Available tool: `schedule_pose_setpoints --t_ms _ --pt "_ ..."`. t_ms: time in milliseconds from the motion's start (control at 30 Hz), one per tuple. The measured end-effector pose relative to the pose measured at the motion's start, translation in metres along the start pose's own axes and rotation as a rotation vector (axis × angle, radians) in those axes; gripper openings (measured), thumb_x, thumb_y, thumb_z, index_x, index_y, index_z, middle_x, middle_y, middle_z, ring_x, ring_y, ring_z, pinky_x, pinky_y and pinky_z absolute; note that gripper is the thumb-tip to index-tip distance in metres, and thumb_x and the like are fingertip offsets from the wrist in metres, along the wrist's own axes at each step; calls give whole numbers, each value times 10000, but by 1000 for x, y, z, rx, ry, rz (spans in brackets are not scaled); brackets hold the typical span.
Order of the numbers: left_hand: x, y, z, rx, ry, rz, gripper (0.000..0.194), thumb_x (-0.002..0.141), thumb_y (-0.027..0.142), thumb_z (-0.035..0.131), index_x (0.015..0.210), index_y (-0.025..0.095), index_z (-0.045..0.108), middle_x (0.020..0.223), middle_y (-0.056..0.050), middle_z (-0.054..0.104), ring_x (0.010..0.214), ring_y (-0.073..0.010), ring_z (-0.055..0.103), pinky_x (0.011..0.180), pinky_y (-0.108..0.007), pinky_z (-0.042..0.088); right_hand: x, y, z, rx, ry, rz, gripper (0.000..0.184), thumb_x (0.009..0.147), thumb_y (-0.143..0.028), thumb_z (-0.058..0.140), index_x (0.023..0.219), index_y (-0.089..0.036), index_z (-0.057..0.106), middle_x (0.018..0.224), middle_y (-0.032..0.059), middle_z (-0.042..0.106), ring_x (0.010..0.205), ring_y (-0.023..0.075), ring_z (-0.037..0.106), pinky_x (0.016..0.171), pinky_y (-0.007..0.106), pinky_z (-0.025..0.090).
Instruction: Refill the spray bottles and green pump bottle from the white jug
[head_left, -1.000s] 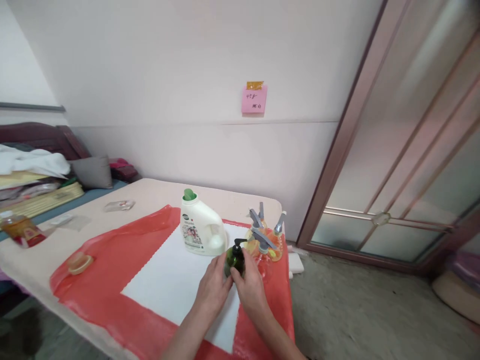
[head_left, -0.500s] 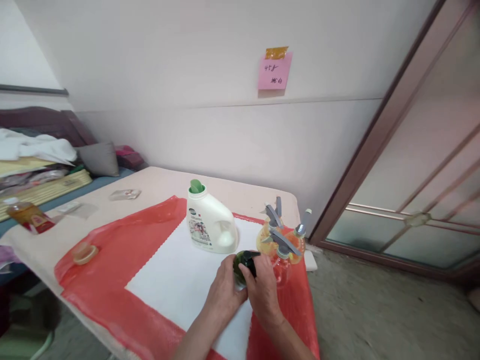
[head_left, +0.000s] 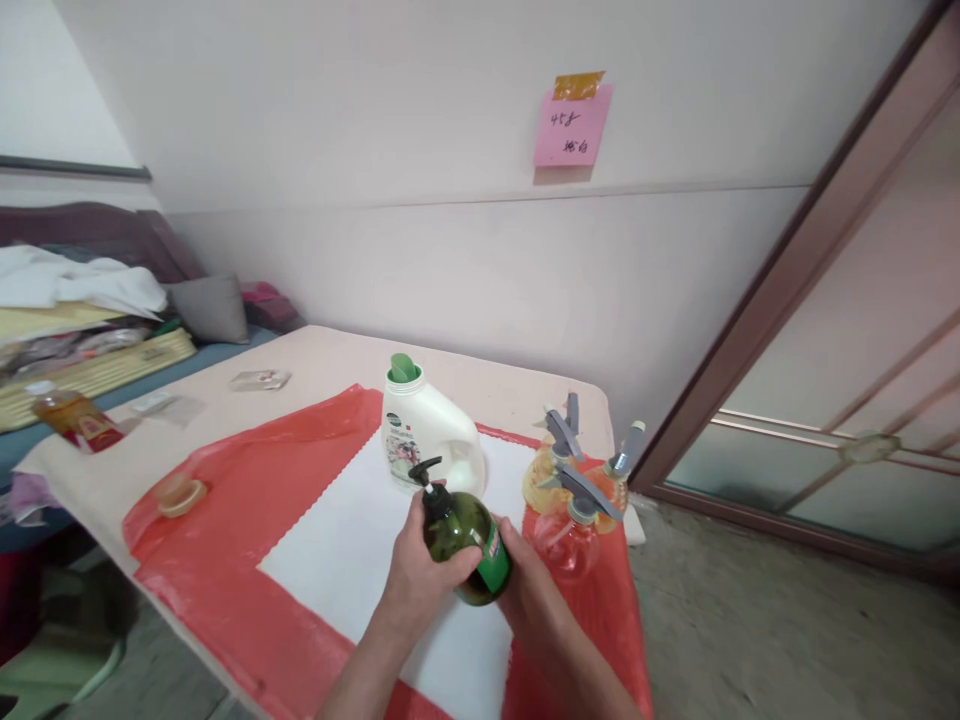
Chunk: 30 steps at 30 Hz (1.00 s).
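A dark green pump bottle [head_left: 459, 530] with a black pump head and a green label is tilted between my two hands, its pump toward the upper left. My left hand [head_left: 420, 570] is closed round its neck side, thumb across the body. Around the label end, my right hand [head_left: 525, 575] grips from the right, its fingers partly hidden behind the bottle. Just behind stands a white detergent jug [head_left: 427, 430] with its green spout showing. To the right are several clear spray bottles with grey triggers, the nearest a pinkish spray bottle [head_left: 568, 550].
A white sheet [head_left: 322, 560] lies on red plastic [head_left: 247, 500] over the table. At the left are an orange-coloured cap [head_left: 180, 495], a bottle of amber liquid [head_left: 73, 415] and a clear packet [head_left: 259, 380]. A pink note [head_left: 574, 128] is taped to the wall.
The pump bottle has gone from upright to tilted, its side and label now showing. My right hand has moved from the pump head to the bottle's body.
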<state>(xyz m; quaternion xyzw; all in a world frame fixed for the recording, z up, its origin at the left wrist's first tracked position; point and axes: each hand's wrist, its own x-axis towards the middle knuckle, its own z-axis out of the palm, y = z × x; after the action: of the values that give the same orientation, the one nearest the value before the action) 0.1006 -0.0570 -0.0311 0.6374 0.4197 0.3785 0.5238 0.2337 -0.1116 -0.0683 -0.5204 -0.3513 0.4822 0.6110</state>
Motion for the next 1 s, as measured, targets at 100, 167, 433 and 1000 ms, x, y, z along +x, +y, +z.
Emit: schedule_pose_setpoints --t_ms 100,167,433,1000 --pt "-1 1 -7 -56 -22 45 675 658 312 709 1274 163 475 1115 -68 681 1050 -252 622 918 -355 485 -6 0 7 469 -224 425 644 874 -691 313 1131 -195 632 1036 113 719 951 247 672 777 430 536" --pt "1 -1 -11 -138 -32 53 556 705 363 699 1199 158 548 1106 -80 688 1061 -257 620 939 -362 471 -7 1 11 653 -231 596 601 851 -682 389 1084 -188 639 969 95 727 864 221 684 712 378 545" --pt "8 0 -17 -367 76 -118 336 815 487 603 790 155 654 1006 -131 738 995 -277 649 898 -384 455 -9 13 25 616 -64 706 517 831 -619 520 1013 -146 626 821 84 714 657 199 644 543 329 521" --pt "6 9 -30 -469 284 -155 357 799 515 597 719 167 605 925 -111 748 913 -244 652 823 -348 457 -31 48 38 -262 118 -534 721 726 -385 764 1343 -331 395 1398 78 433 1295 291 424 1049 479 400"
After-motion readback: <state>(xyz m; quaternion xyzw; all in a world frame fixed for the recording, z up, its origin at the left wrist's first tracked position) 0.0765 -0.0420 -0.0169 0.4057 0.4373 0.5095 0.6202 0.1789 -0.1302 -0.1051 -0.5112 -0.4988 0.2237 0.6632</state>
